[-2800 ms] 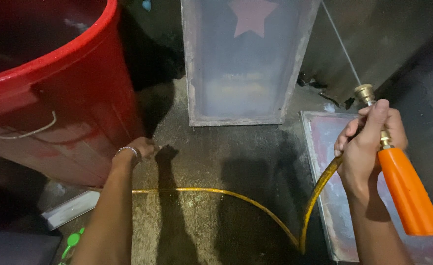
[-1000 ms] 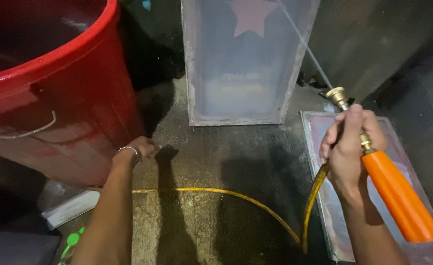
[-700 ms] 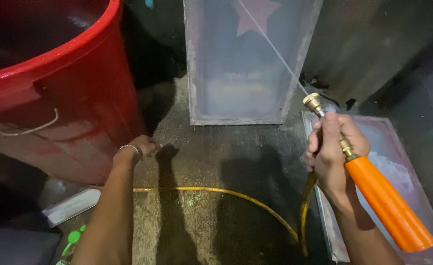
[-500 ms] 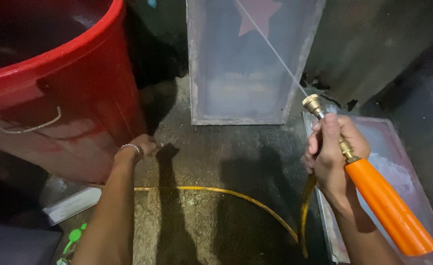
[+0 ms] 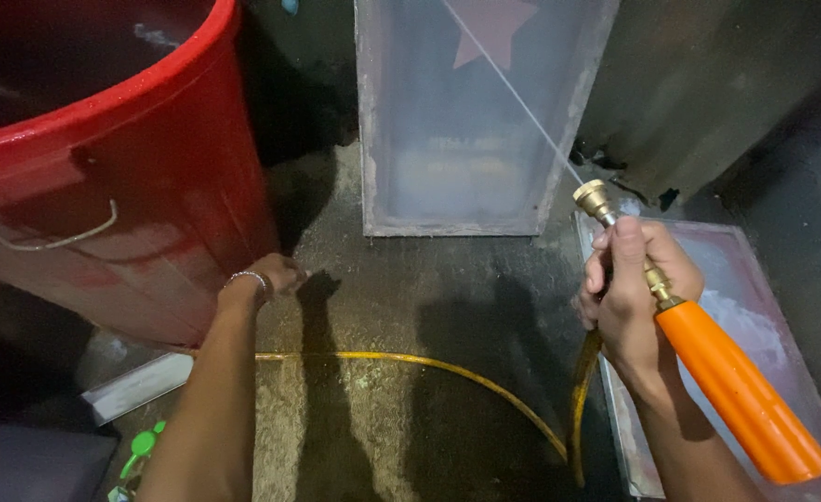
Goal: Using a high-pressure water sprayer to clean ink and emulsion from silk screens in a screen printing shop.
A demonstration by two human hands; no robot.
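Observation:
My right hand [image 5: 634, 297] grips a spray gun [image 5: 708, 363] with a brass nozzle and an orange handle. A thin water jet runs from the nozzle up and left onto an upright framed screen [image 5: 471, 121] with a pale star shape near its top. A yellow hose [image 5: 448, 367] curves across the wet floor to the gun. My left hand [image 5: 271, 277], with a bracelet on the wrist, rests against the floor at the foot of a big red tub [image 5: 113, 177]; whether it holds anything is hidden.
A second framed screen [image 5: 764, 335] lies flat on the floor under my right arm. A white strip [image 5: 136, 389] and a small green plastic piece [image 5: 139, 446] lie at the lower left. Dark walls close the back and right.
My right hand has swung the spray gun to the left, so the jet now hits the upright screen instead of the right wall. The left hand has stayed by the tub.

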